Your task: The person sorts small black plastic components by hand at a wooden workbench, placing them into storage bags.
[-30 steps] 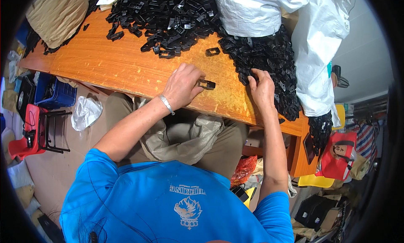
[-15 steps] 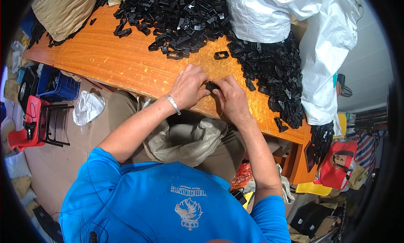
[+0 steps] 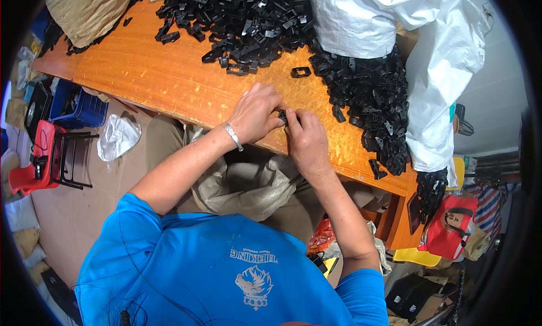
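At the table's near edge my left hand (image 3: 257,116) pinches a small black plastic part (image 3: 283,117) between thumb and fingers. My right hand (image 3: 307,138) presses against the part from the other side, its fingers closed and covering most of it. A silver bracelet is on my left wrist. One loose black rectangular frame piece (image 3: 300,72) lies on the wood just beyond my hands. Past it spreads a large heap of black plastic frame pieces (image 3: 243,32), and a second heap of smaller-looking black parts (image 3: 372,111) lies to the right.
A white woven sack (image 3: 355,29) rests over the right heap. An open beige sack (image 3: 243,193) sits at my lap below the table edge (image 3: 147,100). To the left are a blue crate (image 3: 79,108) and a red chair (image 3: 42,159); a red bag (image 3: 449,227) hangs at right.
My right hand has shifted slightly left and turned, its fingers now covering more of the black part. My left hand keeps its pinch near the same place. The view has moved a little.
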